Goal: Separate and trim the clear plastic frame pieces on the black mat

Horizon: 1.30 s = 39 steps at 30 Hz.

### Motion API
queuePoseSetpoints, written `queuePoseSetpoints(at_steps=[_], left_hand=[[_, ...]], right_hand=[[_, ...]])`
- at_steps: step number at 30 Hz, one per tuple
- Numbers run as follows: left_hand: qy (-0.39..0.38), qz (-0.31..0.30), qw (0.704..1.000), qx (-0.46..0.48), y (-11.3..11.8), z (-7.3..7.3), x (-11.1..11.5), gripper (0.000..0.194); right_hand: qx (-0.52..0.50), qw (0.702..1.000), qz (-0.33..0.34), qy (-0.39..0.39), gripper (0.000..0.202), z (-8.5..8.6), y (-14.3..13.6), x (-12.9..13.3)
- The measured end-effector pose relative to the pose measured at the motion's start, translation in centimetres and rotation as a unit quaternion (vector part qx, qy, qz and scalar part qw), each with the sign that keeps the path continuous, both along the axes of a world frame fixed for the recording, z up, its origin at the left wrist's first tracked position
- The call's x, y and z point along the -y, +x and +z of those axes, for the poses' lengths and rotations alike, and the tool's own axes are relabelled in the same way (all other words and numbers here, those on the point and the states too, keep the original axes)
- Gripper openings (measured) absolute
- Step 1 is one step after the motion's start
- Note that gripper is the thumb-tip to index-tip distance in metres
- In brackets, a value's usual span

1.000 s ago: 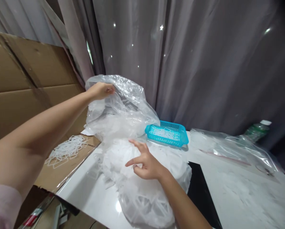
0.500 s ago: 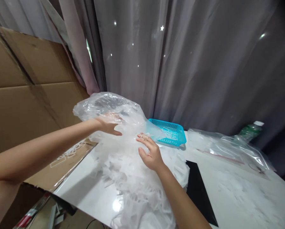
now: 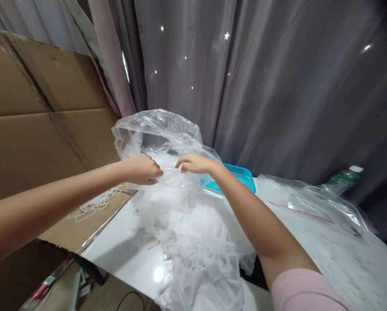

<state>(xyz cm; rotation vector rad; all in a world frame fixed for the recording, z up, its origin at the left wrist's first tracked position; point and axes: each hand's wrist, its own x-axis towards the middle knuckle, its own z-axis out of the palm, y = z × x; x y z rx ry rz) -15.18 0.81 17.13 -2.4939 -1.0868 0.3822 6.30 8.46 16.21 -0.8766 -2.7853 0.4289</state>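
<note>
A large clear plastic bag (image 3: 161, 119) stands puffed up at the back of the white table, its mouth toward me. My left hand (image 3: 144, 169) is closed on the near edge of the bag, at its left side. Just to the right, my right hand (image 3: 195, 164) pinches the same edge, with a small gap between the hands. Below them a heap of thin white translucent pieces (image 3: 201, 255) spreads from the bag mouth to the table's front edge. Single pieces in the heap are hard to make out.
A blue plastic basket (image 3: 240, 173) stands behind my right forearm. Flat clear bags (image 3: 297, 194) and a green bottle with a white cap (image 3: 345, 179) lie at the right. On the left, white frame-like pieces (image 3: 97, 203) lie on cardboard (image 3: 83, 231). A grey curtain (image 3: 277, 86) hangs behind.
Both hands have gone from spread fingers to a closed grip on the bag's edge. My right hand has moved up and farther in; the bag's mouth has lifted and opened.
</note>
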Motion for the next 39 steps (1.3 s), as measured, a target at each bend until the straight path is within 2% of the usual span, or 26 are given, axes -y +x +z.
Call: queuePoseSetpoints(at_steps=[2,3,6,8,10,12,14,15,17,18,19,21,23,25,28,31,33,35,37,39], left_hand=[[0.017,0.0,1.0,0.006,-1.4,1.2,0.0,0.015],[0.035,0.001,0.999,0.009,-2.1,1.8,-0.2,0.019],[0.114,0.007,0.993,0.014,-4.1,3.7,-1.5,0.028],[0.177,0.027,0.984,0.019,-4.9,5.2,-2.5,0.034],[0.246,0.063,0.966,0.044,-5.0,7.3,-3.3,0.041],[0.322,0.1,0.937,0.094,-4.5,9.9,-3.6,0.05],[0.392,0.121,0.899,0.153,-3.5,12.7,-3.5,0.055],[0.431,0.133,0.869,0.203,-2.8,13.8,-3.5,0.054],[0.469,0.157,0.814,0.304,-1.6,15.3,-3.5,0.053],[0.465,0.166,0.798,0.345,-1.1,15.4,-3.6,0.054],[0.445,0.171,0.797,0.371,-0.6,15.2,-3.7,0.056],[0.383,0.158,0.821,0.392,0.2,13.5,-4.0,0.057],[0.329,0.126,0.852,0.387,0.8,10.9,-3.9,0.058],[0.303,0.112,0.877,0.356,1.2,8.0,-3.6,0.074],[0.283,0.146,0.901,0.294,1.2,4.0,-3.1,0.088],[0.281,0.189,0.892,0.301,0.1,0.6,-2.9,0.092],[0.273,0.215,0.88,0.324,-0.8,-1.8,-2.9,0.097],[0.249,0.247,0.872,0.341,-1.6,-4.4,-2.9,0.103],[0.228,0.277,0.865,0.351,-2.1,-7.2,-3.1,0.105],[0.227,0.3,0.853,0.361,-2.7,-9.7,-3.8,0.103]], right_hand=[[-0.011,0.995,0.05,-0.086,0.034,1.2,0.8,0.4],[-0.014,0.994,0.056,-0.09,0.038,1.7,1.3,0.6],[0.01,1.0,0.026,0.013,0.058,3.1,2.5,0.8],[0.018,0.991,-0.051,0.123,0.049,4.1,2.8,0.4],[-0.022,0.955,-0.16,0.248,0.03,5.6,2.3,-0.2],[-0.103,0.903,-0.237,0.343,0.026,7.5,1.5,-0.4],[-0.182,0.863,-0.26,0.393,0.032,9.7,0.6,-0.3],[-0.214,0.845,-0.266,0.411,0.033,10.8,0.3,-0.1],[-0.273,0.811,-0.285,0.432,0.031,12.8,0.1,0.2],[-0.304,0.798,-0.29,0.432,0.028,13.5,0.1,0.2],[-0.335,0.793,-0.288,0.421,0.026,13.9,0.3,0.0],[-0.383,0.805,-0.265,0.367,0.026,14.1,0.6,-1.2],[-0.398,0.833,-0.235,0.305,0.035,13.7,0.8,-2.9],[-0.393,0.856,-0.206,0.264,0.044,13.1,0.8,-4.5],[-0.407,0.85,-0.175,0.286,0.044,12.5,0.5,-5.4],[-0.417,0.826,-0.168,0.339,0.039,12.0,0.2,-4.5],[-0.365,0.841,-0.17,0.362,0.036,11.4,0.2,-3.6],[-0.289,0.86,-0.176,0.383,0.042,10.4,0.1,-3.2],[-0.246,0.863,-0.176,0.405,0.053,9.0,0.0,-3.6],[-0.221,0.87,-0.132,0.421,0.058,7.1,-0.3,-4.8]])
